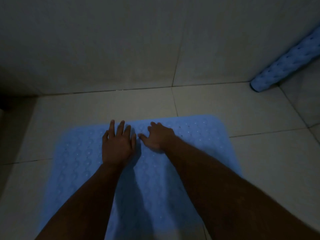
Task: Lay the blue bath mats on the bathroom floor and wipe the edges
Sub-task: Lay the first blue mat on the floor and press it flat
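Note:
A blue bath mat [199,141] with small holes lies flat on the pale tiled floor [268,153], its far edge near the wall. My left hand [117,144] rests palm down on the mat near that far edge, fingers straight and spread. Beside it, my right hand [158,137] presses on the mat with its fingers pointing left and slightly bent. Neither hand holds anything. A second blue mat [287,58], rolled into a tube, leans in the right corner with its lower end on the floor.
A tiled wall [121,49] rises just beyond the mat's far edge. A dark shape [7,103] sits at the left edge where wall meets floor. The room is dim.

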### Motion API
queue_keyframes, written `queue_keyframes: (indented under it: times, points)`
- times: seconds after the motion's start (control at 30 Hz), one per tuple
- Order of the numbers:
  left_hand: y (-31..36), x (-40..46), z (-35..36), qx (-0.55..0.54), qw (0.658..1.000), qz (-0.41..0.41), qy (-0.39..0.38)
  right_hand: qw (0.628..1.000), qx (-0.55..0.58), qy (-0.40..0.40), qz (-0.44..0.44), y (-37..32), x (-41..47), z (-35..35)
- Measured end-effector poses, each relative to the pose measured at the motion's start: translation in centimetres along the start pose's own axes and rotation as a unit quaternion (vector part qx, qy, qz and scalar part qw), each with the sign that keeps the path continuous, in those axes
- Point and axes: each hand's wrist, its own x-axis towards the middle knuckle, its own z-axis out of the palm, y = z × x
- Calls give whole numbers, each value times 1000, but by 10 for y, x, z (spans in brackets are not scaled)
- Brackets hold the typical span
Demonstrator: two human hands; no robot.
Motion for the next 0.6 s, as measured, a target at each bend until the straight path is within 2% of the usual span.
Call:
queue_keyframes:
  times: [0.07,0.17,0.33,0.6]
  points:
    - [10,-9,-9,3,1000,5,3,1000,3,-16,1,6,-2,-31]
    - [25,-18,-15,-5,1000,-1,-21,1000,-6,3,-14,22,-20,-57]
    - [50,-34,-17,-40,998,-4,-48,999,-47,-13,10,54,-49,-75]
    - [76,-22,-18,-50,996,31,-66,997,-66,21,25,87,-69,-90]
